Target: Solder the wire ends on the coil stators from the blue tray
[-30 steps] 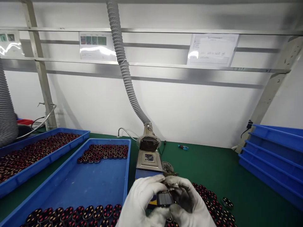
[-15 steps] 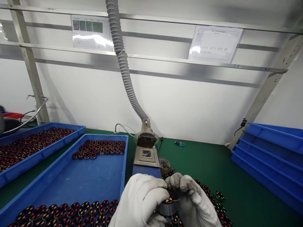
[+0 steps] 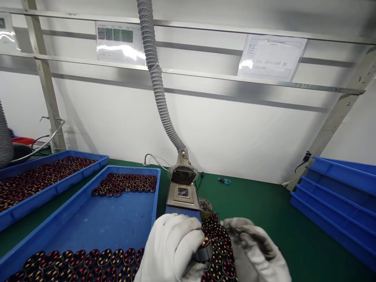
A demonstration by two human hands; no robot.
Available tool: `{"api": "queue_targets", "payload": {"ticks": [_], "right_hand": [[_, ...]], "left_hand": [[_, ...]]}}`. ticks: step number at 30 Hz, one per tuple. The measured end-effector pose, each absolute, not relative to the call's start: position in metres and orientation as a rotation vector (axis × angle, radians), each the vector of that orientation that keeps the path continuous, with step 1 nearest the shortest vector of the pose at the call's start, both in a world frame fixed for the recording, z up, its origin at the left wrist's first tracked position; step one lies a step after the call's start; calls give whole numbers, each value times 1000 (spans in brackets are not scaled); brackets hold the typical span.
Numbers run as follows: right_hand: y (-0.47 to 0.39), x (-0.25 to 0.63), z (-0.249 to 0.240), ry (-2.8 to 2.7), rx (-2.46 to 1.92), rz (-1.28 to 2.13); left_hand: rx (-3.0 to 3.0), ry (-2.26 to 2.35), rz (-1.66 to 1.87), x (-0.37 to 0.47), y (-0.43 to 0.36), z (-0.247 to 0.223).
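Observation:
My left hand (image 3: 175, 248), in a white glove, is closed around a wound motor stator (image 3: 205, 250). The part has a dark grey outer ring, and copper shows at its top. To its right, apart from it, is my right hand (image 3: 258, 250), its glove darkly stained at the fingertips. Those fingers are curled together, and anything between them is hidden. Between and below both hands, a heap of similar stators (image 3: 219, 243) with red and gold windings covers the green table. Just beyond my left hand stands a solder pot (image 3: 182, 194) with a square opening of shiny metal.
A blue tray (image 3: 156, 203) on the left holds rows of stators; another blue tray (image 3: 85, 169) beyond it is full of them. Stacked blue trays (image 3: 335, 203) stand right. A grey exhaust hose (image 3: 157, 82) drops to the pot. Cutters (image 3: 224, 181) and a small tub (image 3: 205, 205) lie behind.
My right hand has moved right, away from the stator, uncovering the heap below. My left hand keeps hold of the stator. The view has shifted slightly.

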State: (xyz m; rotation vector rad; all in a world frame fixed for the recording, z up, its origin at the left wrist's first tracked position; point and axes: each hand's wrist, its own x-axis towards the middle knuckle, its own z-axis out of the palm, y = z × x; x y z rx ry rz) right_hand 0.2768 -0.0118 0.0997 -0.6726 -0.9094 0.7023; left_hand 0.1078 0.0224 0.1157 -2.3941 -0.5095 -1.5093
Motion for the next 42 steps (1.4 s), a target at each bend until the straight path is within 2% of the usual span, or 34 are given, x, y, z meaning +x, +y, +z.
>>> {"api": "queue_targets", "payload": {"ticks": [5, 11, 15, 19, 21, 23, 25, 29, 32, 34, 38, 42], "right_hand": [[-6, 245, 99, -931, -727, 1148], [1, 236, 96, -847, -654, 1329], [-1, 237, 95, -689, -594, 1442], [-2, 236, 96, -670, -515, 1592], [-1, 236, 97, -674, -486, 1639], [0, 236, 97, -675, -486, 1619], [1, 234, 98, -663, -507, 1574], [-2, 233, 102, -595, -494, 1650], [-8, 239, 105, -579, -482, 1724], [-10, 243, 104, -601, -504, 1701], [-4, 247, 97, -659, -565, 1601], [2, 245, 94, -680, -585, 1564]], "left_hand": [[-2292, -545, -1519, 109, 27, 115], [-2656, -546, -1702, 104, 29, 118], [-2902, -601, -2040, 103, 29, 119], [-2910, -937, -2530, 100, 27, 120], [-2858, -1144, -2606, 98, 26, 122], [-2950, -1308, -2455, 97, 25, 123], [-3048, -1218, -2339, 99, 24, 123], [-2919, -851, -2487, 101, 25, 122], [-2797, -1107, -2571, 95, 24, 123], [-2878, -1219, -2397, 91, 23, 123], [-3152, -1027, -1851, 97, 21, 121], [-3060, -1039, -2008, 104, 22, 120]]}}
